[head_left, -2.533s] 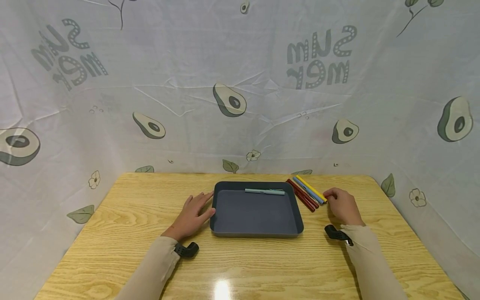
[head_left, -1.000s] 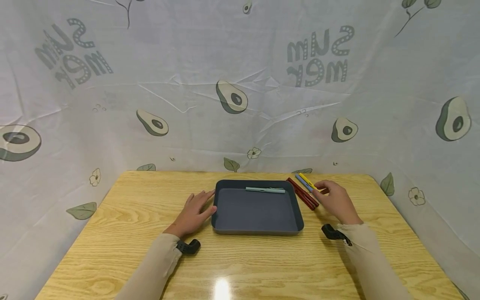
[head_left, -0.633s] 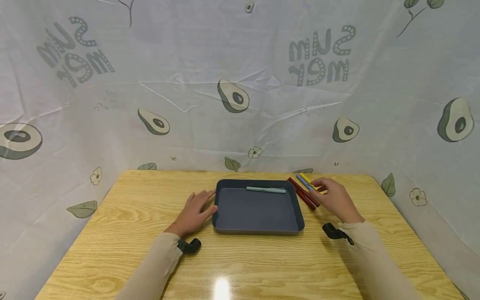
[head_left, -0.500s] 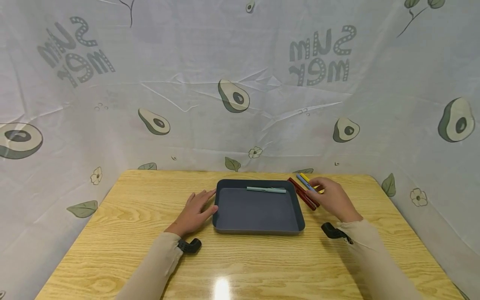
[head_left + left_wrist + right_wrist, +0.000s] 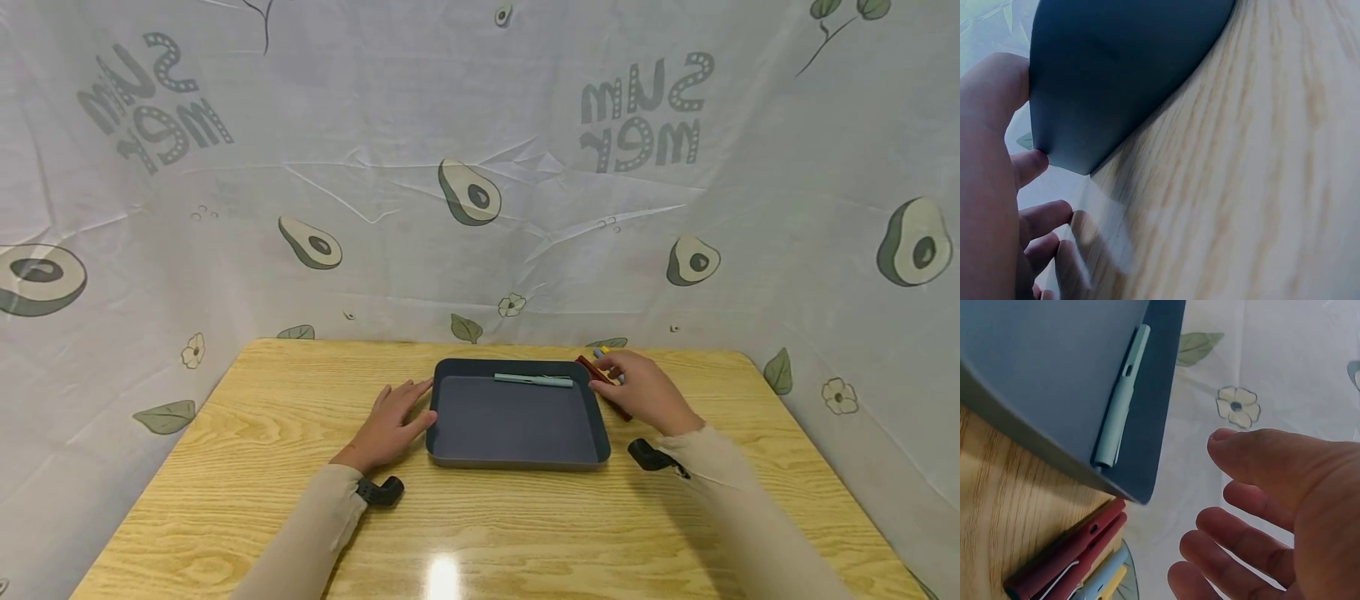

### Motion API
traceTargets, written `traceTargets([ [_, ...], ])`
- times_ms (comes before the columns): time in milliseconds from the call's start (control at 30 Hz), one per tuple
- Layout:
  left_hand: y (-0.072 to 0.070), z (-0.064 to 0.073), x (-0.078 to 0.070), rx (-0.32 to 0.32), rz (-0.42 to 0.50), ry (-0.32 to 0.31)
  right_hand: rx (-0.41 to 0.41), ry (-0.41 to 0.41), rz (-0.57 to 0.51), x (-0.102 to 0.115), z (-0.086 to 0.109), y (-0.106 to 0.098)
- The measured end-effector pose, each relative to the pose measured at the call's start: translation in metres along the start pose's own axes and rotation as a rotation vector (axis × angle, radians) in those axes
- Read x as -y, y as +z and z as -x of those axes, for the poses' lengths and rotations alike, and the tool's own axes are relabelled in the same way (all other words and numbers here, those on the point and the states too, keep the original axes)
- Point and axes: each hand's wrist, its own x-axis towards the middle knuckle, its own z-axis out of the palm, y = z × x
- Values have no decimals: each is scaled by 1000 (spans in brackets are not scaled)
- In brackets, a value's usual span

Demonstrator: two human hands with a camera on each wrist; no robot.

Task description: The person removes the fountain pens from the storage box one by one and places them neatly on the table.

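Observation:
My left hand [image 5: 386, 427] lies on the table with spread, straight fingers, its index finger and thumb touching the left side of a dark grey tray [image 5: 517, 421]. A pale green pen [image 5: 532, 380] lies inside the tray along its far wall. Over a row of pens beside the tray's right side hovers my right hand [image 5: 647, 393], thumb and fingers apart and empty in the right wrist view. Two dark red pens [image 5: 1066, 556] lie nearest the tray, then a blue pen [image 5: 1107, 572] and a yellow pen [image 5: 1114, 585]. In the head view the hand hides much of them.
The light wooden table [image 5: 487, 533] runs back to a white curtain [image 5: 360, 117] printed with avocados and leaves. Black wrist mounts [image 5: 381, 492] sit on both forearms. A bright light reflection [image 5: 442, 575] shows at the table's front.
My right hand has moved left from the pens' right end to above the red pens, covering more of the row. The left hand stays at the tray's side.

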Motion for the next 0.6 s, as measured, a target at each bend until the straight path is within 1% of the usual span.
traceTargets([
  [100, 0, 0, 1, 1, -5, 0, 13, -19, 34, 4, -3, 2],
  [200, 1, 0, 2, 8, -6, -8, 26, -27, 46, 8, -7, 4],
  [367, 0, 0, 3, 7, 5, -3, 64, -30, -1, 11, -14, 12],
  [433, 0, 1, 2, 6, 2, -5, 77, -31, -4, 12, -18, 16],
  [600, 0, 1, 1, 8, -1, -8, 76, -28, 55, 16, -28, 24],
])
